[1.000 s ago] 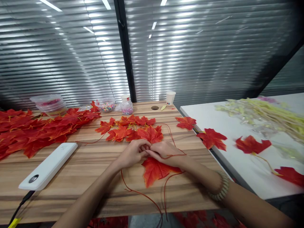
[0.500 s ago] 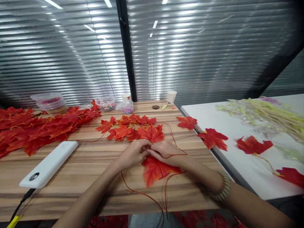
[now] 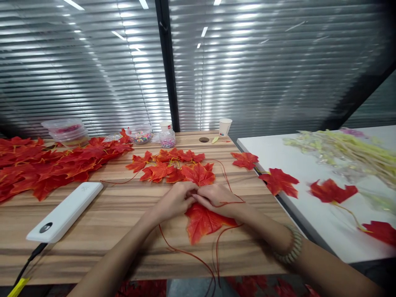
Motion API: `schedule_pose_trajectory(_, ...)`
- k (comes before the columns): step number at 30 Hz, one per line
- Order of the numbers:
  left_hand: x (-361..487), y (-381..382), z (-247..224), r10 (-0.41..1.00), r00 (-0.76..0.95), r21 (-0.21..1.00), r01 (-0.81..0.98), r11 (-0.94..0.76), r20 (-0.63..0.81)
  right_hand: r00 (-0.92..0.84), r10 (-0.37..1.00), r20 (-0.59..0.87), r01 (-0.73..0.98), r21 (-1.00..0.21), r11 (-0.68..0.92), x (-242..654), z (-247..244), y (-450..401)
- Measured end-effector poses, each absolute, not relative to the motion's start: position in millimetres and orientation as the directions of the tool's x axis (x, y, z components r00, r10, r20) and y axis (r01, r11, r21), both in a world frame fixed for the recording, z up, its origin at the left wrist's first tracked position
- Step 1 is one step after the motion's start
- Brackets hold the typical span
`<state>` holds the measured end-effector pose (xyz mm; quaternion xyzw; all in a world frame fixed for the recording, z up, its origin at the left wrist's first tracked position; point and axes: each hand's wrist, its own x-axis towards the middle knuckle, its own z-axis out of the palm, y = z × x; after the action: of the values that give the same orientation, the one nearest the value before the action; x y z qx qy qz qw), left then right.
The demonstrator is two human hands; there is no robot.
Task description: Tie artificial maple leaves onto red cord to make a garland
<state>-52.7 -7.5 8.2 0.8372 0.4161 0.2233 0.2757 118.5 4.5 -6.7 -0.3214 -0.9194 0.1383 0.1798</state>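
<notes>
My left hand (image 3: 173, 201) and my right hand (image 3: 217, 197) meet at the middle of the wooden table (image 3: 108, 222), fingertips pinched together at the stem end of a red maple leaf (image 3: 202, 220) that lies flat under them. A thin red cord (image 3: 188, 253) runs from the hands, loops over my right hand and trails off the table's front edge. Just beyond the hands lies a strung cluster of red leaves (image 3: 173, 169). My right wrist wears a beaded bracelet (image 3: 291, 247).
A large pile of red leaves (image 3: 46, 165) covers the left. A white power bank (image 3: 65, 211) with a cable lies front left. Bead tubs (image 3: 142, 135), stacked plastic containers (image 3: 65, 131) and a paper cup (image 3: 225, 126) stand at the back. A white table (image 3: 309, 206) at right holds more leaves and pale flower stems.
The hands stay pinched at the leaf stem with only slight finger movement. The view has drifted a little.
</notes>
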Motion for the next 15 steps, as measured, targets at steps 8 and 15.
schedule_pose_trajectory(8, -53.2, -4.9, 9.9, 0.860, 0.488, 0.772, 0.485, -0.410, 0.150, -0.703, 0.620, 0.348, 0.515, -0.351, 0.782, 119.2, -9.4, 5.7)
schedule_pose_trajectory(15, -54.6, -1.3, 11.0, 0.901, 0.419, 0.874, 0.387, -0.294, 0.117, -0.654, 0.580, 0.485, 0.468, -0.343, 0.814, 119.4, -12.5, 8.9)
